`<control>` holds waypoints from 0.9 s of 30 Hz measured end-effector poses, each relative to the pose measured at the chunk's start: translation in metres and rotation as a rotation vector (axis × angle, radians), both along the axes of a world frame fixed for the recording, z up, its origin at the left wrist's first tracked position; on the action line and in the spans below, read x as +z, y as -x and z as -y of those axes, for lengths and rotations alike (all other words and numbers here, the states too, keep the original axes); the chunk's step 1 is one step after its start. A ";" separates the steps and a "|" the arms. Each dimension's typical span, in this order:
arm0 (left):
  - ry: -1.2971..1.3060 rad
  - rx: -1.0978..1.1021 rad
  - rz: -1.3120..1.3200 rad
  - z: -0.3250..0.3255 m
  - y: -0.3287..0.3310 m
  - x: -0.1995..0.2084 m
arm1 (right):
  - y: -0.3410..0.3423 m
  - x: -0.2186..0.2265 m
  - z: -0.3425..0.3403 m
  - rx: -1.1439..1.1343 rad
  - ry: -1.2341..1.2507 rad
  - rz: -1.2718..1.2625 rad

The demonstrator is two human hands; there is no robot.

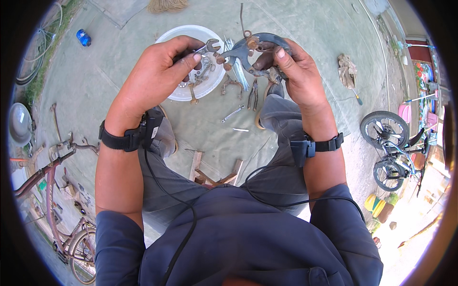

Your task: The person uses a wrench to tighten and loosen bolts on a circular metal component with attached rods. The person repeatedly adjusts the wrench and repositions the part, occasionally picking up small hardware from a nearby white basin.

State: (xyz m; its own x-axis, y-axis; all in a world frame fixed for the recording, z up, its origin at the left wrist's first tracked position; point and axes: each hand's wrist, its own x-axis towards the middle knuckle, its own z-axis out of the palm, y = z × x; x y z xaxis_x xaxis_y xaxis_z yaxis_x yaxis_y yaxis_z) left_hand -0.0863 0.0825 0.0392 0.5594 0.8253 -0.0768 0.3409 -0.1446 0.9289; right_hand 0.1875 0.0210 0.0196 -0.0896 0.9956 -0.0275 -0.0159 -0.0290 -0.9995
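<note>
My left hand (164, 69) pinches an open-end wrench (212, 46), its jaw close to a rusty nut on the left end of a dark bicycle brake caliper (246, 53). I cannot tell if they touch. My right hand (303, 71) grips the caliper's curved right side. A rusty centre bolt and a thin rod stand up from it. Below, a white basin (166, 39) holds loose metal parts, partly hidden by my left hand. Beside it lie a bundle of thin metal rods (241, 75), a rusty curved bracket (232, 85), pliers (253, 94) and another wrench (233, 114).
A wooden stool (215, 178) stands between my legs. To the left are a rusty bicycle frame (51, 200) and a grey bowl (20, 125); a blue container (83, 37) lies farther off. On the right are a crumpled cloth (347, 70) and a small bicycle (387, 128).
</note>
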 end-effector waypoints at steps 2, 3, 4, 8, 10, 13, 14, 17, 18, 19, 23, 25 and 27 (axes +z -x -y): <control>0.031 0.001 0.021 0.001 0.000 0.002 | -0.003 0.003 0.001 -0.003 0.006 -0.008; 0.048 0.004 0.032 0.002 0.000 0.003 | -0.004 0.005 0.001 -0.009 0.018 -0.008; 0.055 0.002 0.058 0.003 0.000 0.004 | -0.005 0.005 0.001 -0.007 0.028 -0.011; 0.075 0.004 0.028 0.004 -0.001 0.007 | -0.008 0.008 0.002 -0.015 0.099 -0.036; 0.083 0.009 0.027 0.004 -0.002 0.008 | -0.009 0.007 0.001 -0.019 0.116 -0.051; 0.074 0.024 0.024 0.004 -0.002 0.008 | -0.008 0.004 0.000 -0.025 0.094 -0.080; 0.068 0.024 0.038 0.005 -0.002 0.007 | -0.007 0.003 -0.001 -0.032 0.088 -0.096; 0.059 0.025 0.051 0.006 -0.004 0.008 | -0.005 0.002 0.000 -0.054 0.088 -0.120; 0.059 0.020 0.050 0.007 -0.004 0.008 | -0.005 0.002 0.000 -0.061 0.091 -0.124; 0.059 0.017 0.049 0.007 -0.004 0.009 | -0.005 0.002 0.000 -0.035 0.095 -0.136; 0.174 -0.023 0.077 0.007 -0.006 0.016 | -0.011 0.004 0.000 0.080 0.094 -0.216; 0.243 -0.049 0.080 0.009 -0.005 0.021 | -0.013 0.003 0.000 0.124 0.078 -0.265; 0.260 -0.071 0.114 0.014 -0.007 0.025 | -0.014 0.001 0.000 0.149 0.057 -0.308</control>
